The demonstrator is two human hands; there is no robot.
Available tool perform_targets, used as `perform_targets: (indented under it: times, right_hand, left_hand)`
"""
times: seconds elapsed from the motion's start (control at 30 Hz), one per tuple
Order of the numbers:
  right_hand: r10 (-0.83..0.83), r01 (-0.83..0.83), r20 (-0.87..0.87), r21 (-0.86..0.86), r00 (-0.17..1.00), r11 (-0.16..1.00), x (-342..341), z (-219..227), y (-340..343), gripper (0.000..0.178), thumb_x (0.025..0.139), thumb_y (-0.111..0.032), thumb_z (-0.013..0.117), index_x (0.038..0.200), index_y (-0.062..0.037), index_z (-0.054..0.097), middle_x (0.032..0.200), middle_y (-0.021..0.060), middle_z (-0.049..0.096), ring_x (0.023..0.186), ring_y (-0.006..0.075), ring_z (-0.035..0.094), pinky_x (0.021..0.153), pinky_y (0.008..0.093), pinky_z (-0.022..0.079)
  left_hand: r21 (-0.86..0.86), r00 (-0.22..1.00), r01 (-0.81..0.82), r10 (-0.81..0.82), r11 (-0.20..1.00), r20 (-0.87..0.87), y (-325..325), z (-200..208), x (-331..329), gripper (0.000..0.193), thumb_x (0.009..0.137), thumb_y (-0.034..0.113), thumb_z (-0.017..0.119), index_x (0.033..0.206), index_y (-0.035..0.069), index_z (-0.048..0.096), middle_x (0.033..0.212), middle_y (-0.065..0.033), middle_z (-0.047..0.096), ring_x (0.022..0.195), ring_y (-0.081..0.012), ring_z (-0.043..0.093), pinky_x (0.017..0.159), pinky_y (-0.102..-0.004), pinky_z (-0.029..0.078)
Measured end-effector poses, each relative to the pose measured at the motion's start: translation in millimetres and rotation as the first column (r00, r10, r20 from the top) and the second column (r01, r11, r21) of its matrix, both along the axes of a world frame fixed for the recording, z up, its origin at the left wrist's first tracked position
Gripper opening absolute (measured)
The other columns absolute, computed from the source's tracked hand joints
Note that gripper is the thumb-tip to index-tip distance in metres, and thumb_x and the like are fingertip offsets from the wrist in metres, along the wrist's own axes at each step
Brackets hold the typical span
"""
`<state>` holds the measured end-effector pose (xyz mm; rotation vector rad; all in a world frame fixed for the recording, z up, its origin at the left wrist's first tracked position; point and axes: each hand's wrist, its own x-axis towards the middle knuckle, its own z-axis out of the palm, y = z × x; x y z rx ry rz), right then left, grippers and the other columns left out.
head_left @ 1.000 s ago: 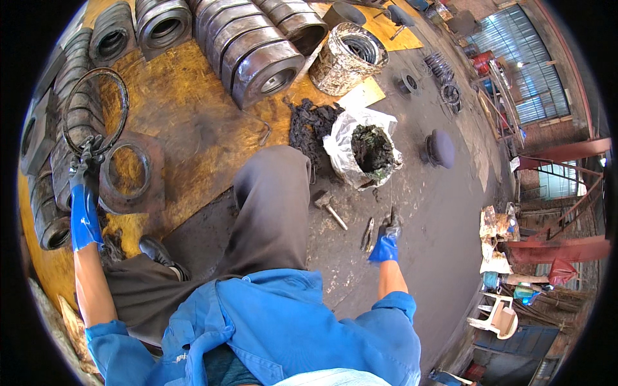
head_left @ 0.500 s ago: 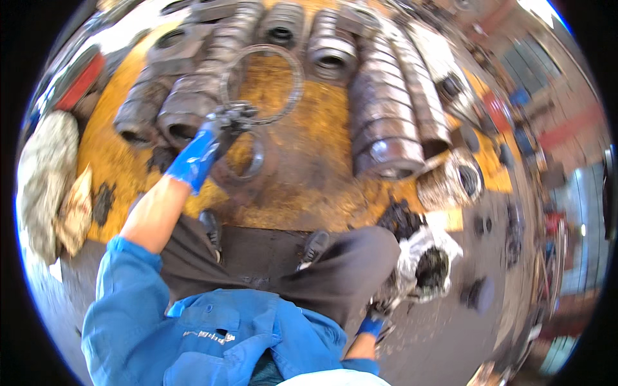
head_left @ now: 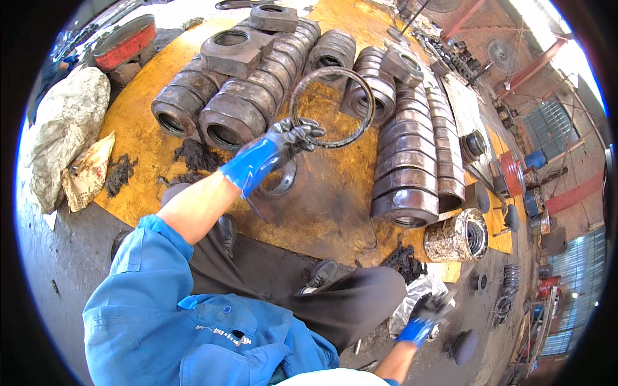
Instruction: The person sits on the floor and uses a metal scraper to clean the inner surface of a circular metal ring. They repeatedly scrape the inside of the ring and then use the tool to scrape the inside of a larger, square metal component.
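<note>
My left hand [head_left: 283,145], in a blue glove darkened with grease, is closed on the lower left part of a thin dark metal ring [head_left: 370,103]. The ring is raised above the yellow work surface, which shows through its middle. Just below that hand, partly hidden by it, lies another metal ring [head_left: 283,185]. At the lower right, my right hand [head_left: 421,318], in a similar blue glove, is over a crumpled clear plastic bag [head_left: 402,309]. Motion smears its fingers, so their grip does not show.
Rows of dark, greasy metal rings [head_left: 405,174] lie stacked on their sides across the yellow surface [head_left: 322,225]. Square metal blocks [head_left: 238,55] rest on some of them. Black grease clumps [head_left: 405,262] and a smeared cylinder [head_left: 454,238] are on the right. A pale sack [head_left: 67,128] lies left.
My left hand has stayed closed on the ring, now lower right in the picture. My right hand has come up from beside my knee to the plastic bag. The view has shifted.
</note>
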<state>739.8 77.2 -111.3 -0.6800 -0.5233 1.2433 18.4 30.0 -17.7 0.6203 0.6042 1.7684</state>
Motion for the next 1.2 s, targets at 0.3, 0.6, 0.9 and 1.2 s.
perform_targets:
  times: [0.3,0.6,0.9,1.2]
  right_hand:
    - [0.464,-0.42,0.136,-0.261,0.875,0.869,-370,178,77,0.036,0.097,-0.043,0.052,0.101,-0.0081,0.062,0.074,0.0081,0.062,0.056,0.0181,0.055,0.047,0.0301,0.043]
    - [0.616,-0.581,0.309,-0.204,0.725,0.787,-453,109,38,0.027,0.097,-0.027,0.059,0.096,0.0001,0.062,0.085,0.0189,0.072,0.057,0.0203,0.065,0.049,0.03,0.05]
    - [0.869,-0.867,-0.136,-0.238,0.476,0.438,-484,85,18,0.004,0.083,-0.01,0.061,0.082,-0.007,0.059,0.077,0.0113,0.063,0.074,0.0302,0.066,0.057,0.0351,0.052]
    - [0.742,-0.807,0.496,-0.128,0.452,0.577,-448,135,-8,0.053,0.095,-0.036,0.062,0.128,0.0049,0.053,0.089,0.0163,0.073,0.07,0.0178,0.071,0.055,0.0273,0.057]
  left_hand:
    - [-0.11,0.792,-0.164,0.064,0.98,-0.608,-16,-14,-14,0.018,0.098,0.013,0.061,0.112,0.004,0.065,0.098,-0.0021,0.069,0.084,-0.0099,0.064,0.072,-0.0245,0.053]
    - [-0.09,-0.141,-0.438,-0.168,0.894,-0.976,-33,-8,0,0.017,0.086,0.022,0.067,0.101,0.013,0.069,0.09,-0.0105,0.067,0.085,-0.0267,0.064,0.075,-0.0386,0.05]
    - [-0.242,-0.051,-0.444,-0.294,0.863,-0.955,-31,-29,11,0.022,0.088,0.028,0.063,0.101,0.012,0.069,0.096,-0.0176,0.07,0.092,-0.0341,0.066,0.079,-0.0445,0.05]
    - [-0.261,0.28,-0.403,-0.153,0.877,-0.948,-31,-24,0,0.013,0.093,0.015,0.064,0.102,0.005,0.065,0.091,-0.0069,0.07,0.078,-0.0147,0.065,0.066,-0.0303,0.052]
